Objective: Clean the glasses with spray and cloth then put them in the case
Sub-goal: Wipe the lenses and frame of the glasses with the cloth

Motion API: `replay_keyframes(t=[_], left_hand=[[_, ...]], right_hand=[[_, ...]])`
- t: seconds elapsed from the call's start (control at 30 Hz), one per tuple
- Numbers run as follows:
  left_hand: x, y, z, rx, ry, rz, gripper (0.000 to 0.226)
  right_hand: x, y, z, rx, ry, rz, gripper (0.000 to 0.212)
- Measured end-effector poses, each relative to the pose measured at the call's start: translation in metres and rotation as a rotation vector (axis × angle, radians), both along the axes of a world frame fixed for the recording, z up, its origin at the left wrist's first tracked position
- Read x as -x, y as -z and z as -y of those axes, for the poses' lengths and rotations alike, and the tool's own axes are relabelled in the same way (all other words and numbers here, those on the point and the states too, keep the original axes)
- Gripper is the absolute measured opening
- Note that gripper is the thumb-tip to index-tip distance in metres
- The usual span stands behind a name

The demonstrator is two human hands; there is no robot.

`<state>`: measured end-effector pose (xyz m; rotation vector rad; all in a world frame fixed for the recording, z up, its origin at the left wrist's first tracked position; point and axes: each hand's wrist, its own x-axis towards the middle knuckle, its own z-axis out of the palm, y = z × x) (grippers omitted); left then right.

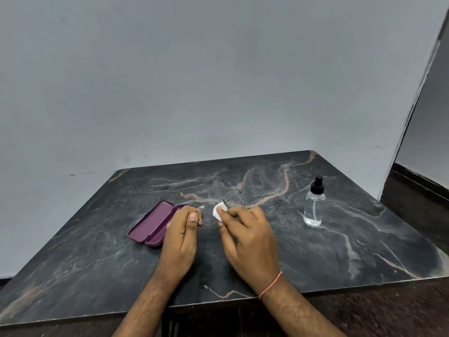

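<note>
Your left hand [181, 235] pinches one rim of the thin wire-framed glasses [220, 207]; your right hand [245, 235] presses the small white cloth [219, 211] seemingly near their bridge. The open purple case [155, 223] lies left of the glasses, nearer your left hand, long axis running away from you.

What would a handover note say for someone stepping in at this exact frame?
Left hand: fingers pinch the wire-frame glasses at the rim of one lens, held above the marble table.
Right hand: presses a small white cloth against the glasses near the bridge.
Purple case: open and empty, left of the hands.
Spray bottle: upright on the right, untouched now.
Done: wiping under way; whether spray was applied cannot be told.
Left: finish wiping, place glasses in case.
</note>
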<state>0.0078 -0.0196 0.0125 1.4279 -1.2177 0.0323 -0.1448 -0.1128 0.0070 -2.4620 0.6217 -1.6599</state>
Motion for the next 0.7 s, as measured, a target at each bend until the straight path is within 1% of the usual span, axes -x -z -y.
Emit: replay_keyframes(t=[0.13,0.2,0.37,0.57,0.7], left_hand=[[-0.001,0.001,0.001,-0.001,0.012,0.025,0.029],[-0.001,0.002,0.001,-0.001,0.009,0.048,0.029],[0.004,0.003,0.0,-0.065,-0.005,0.173,0.027],[0.004,0.002,-0.003,-0.079,-0.005,0.189,0.027],[0.007,0.002,-0.002,-0.09,-0.024,0.207,0.027]], right_hand=[[0.001,-0.002,-0.008,0.102,-0.107,-0.059,0.03],[0.001,-0.001,-0.009,0.123,-0.111,-0.072,0.029],[0.001,0.0,0.001,-0.012,-0.011,0.022,0.03],[0.0,0.0,-0.006,0.077,-0.113,-0.031,0.032],[0.001,0.001,-0.001,0.001,-0.023,0.003,0.032]])
